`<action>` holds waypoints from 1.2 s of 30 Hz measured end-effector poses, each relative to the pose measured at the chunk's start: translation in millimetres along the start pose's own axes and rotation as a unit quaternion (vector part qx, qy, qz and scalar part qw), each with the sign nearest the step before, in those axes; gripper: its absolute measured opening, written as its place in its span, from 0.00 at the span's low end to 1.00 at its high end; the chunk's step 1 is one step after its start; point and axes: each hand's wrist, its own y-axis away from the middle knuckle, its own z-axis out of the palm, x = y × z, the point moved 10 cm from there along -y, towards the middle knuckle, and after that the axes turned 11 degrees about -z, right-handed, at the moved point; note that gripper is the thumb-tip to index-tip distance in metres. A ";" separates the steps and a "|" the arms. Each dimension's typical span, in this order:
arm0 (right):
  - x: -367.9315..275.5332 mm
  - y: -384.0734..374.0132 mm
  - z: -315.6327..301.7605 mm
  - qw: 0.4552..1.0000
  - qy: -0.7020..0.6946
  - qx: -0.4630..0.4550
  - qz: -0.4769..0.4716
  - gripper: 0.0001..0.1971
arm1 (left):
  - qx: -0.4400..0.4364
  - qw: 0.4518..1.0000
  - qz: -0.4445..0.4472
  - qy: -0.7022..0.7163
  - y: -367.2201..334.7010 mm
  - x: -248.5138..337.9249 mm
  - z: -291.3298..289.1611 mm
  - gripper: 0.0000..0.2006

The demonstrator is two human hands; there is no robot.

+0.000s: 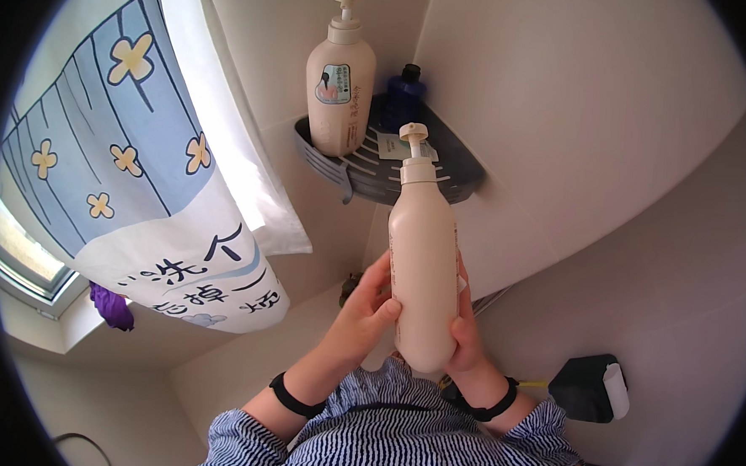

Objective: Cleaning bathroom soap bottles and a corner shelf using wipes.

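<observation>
A beige pump bottle (425, 261) is held upright between both of my hands, in front of the corner shelf. My left hand (372, 305) wraps its left side, the thumb lying against the lower body. On the other side my right hand (466, 335) grips the lower body, with its fingers partly hidden behind the bottle. A second beige pump bottle (340, 96), bearing a picture label, stands at the left of the grey corner shelf (461, 166). Farther back on that shelf is a dark blue bottle (404, 100), next to a small flat packet (394, 146).
At the left hangs a blue and white curtain (140, 179) with yellow flowers, beside a window (30, 249). Something purple (112, 305) lies on the sill. A black and white object (584, 386) is at the lower right, near the wall (581, 117).
</observation>
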 end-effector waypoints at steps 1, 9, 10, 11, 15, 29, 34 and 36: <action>0.5 0.7 -0.3 1.000 0.001 -0.001 -0.001 0.52 | -0.033 0.999 -0.018 0.036 -0.8 -7.4 6.4 0.38; -0.6 -10.1 -2.5 0.997 0.067 -0.031 -0.001 0.38 | -0.033 0.997 -0.007 0.064 0.5 -12.0 9.8 0.38; -2.1 -11.5 -3.5 0.997 0.067 -0.031 -0.002 0.38 | -0.025 0.997 -0.005 0.068 0.5 -12.0 7.8 0.37; -3.7 -12.3 -2.2 0.996 0.081 -0.048 -0.004 0.36 | -0.026 0.997 -0.005 0.067 0.7 -10.3 7.7 0.37; -7.8 -9.1 6.3 0.976 0.189 -0.105 -0.012 0.33 | 0.026 0.999 0.020 0.035 5.1 4.4 -4.6 0.40; -37.0 -21.4 49.4 0.893 0.378 -0.170 -0.175 0.33 | 0.055 0.996 0.057 0.040 31.8 4.5 -5.9 0.51; -11.3 14.0 55.0 0.834 0.473 -0.221 -0.178 0.33 | 0.157 0.982 0.094 0.054 37.2 26.1 -43.5 0.46; -6.6 25.2 53.3 0.824 0.491 -0.205 -0.196 0.33 | 0.167 0.978 0.123 0.035 37.4 41.4 -42.7 0.43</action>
